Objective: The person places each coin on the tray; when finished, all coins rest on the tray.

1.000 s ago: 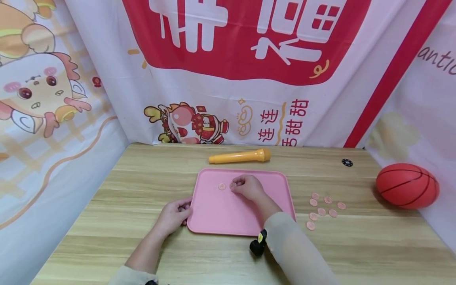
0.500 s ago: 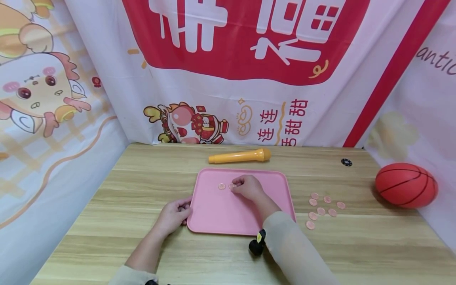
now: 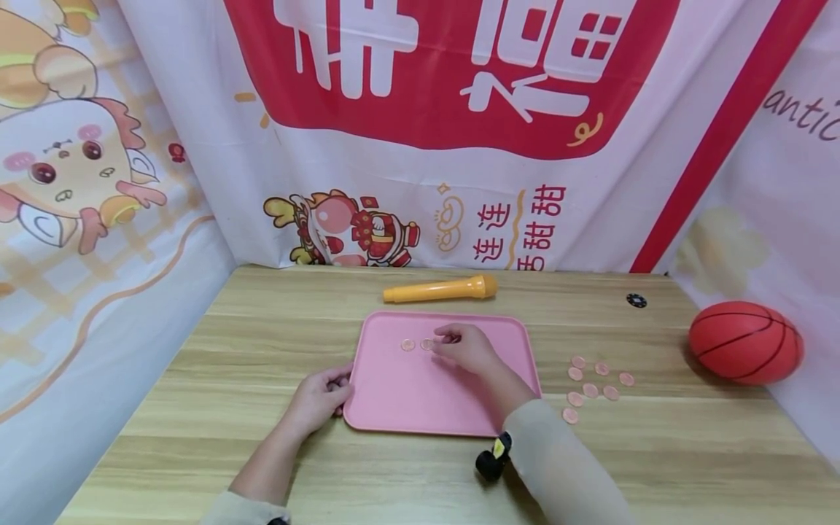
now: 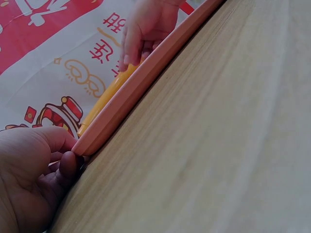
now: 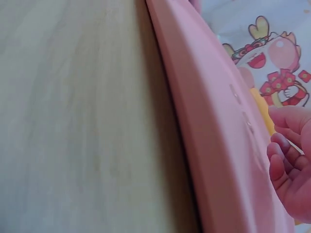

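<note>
- the flat pink plastic tray (image 3: 420,397) with rounded corners lies in the middle of the pale wooden surface (image 3: 197,408).
- 2 small round pink discs (image 3: 408,345) already lie side by side on the far part of the tray; i judge these as done.
- 7 more of the same pink discs (image 3: 591,390) lie in a loose cluster on the surface, just right of the tray and apart from it; these look like what is left, so the work seems to be at an early stage.
- the right hand (image 3: 467,349) rests over the tray beside the nearer of the 2 discs, its fingers (image 5: 286,150) curled in; whether they pinch a disc i cannot tell, since the fingertips hide it.
- the left hand (image 3: 319,399) holds the tray's near left corner, its fingers (image 4: 63,167) curled against the rim and steadying it.
- beyond the tray lies a yellow plastic toy microphone (image 3: 440,290); an orange rubber basketball (image 3: 744,342) sits at the far right, and a small black round piece (image 3: 636,300) lies near the back edge.
</note>
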Tool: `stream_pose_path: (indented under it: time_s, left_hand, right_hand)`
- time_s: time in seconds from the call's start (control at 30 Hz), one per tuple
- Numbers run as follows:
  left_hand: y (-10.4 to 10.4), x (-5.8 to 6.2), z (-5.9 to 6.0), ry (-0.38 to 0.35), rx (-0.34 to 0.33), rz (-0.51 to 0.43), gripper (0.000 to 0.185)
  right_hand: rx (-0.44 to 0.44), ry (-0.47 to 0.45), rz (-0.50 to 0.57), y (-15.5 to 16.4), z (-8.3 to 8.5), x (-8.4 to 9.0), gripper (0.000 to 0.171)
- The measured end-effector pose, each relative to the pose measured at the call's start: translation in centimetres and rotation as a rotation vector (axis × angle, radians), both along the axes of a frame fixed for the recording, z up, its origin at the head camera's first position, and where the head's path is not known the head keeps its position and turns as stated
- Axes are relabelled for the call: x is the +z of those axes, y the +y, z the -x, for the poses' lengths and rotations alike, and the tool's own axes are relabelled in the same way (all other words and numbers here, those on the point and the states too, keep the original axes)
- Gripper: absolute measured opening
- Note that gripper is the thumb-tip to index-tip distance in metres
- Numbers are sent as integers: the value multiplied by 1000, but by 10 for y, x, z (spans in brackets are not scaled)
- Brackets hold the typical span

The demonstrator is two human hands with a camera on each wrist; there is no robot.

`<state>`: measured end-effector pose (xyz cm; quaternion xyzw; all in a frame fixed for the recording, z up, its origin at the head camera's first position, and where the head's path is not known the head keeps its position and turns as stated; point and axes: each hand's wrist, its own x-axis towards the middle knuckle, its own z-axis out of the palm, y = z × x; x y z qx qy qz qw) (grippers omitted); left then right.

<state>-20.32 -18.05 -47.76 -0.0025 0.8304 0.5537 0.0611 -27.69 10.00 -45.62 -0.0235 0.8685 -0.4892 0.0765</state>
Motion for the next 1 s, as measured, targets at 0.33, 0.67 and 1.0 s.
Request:
stream_pose_path:
  time_s: [0.33, 0.67, 1.0]
  left_hand:
    - [-1, 2, -2, 3, -7, -9, 46]
    - [0, 1, -1, 1, -1, -6, 46]
    - [1, 1, 0, -7, 2, -4, 46]
  right_hand:
    - [5, 121, -13, 51, -22, 14, 39]
    - [-84, 104, -21, 104, -46, 18, 40]
    - [-162, -42, 24, 144, -74, 17, 46]
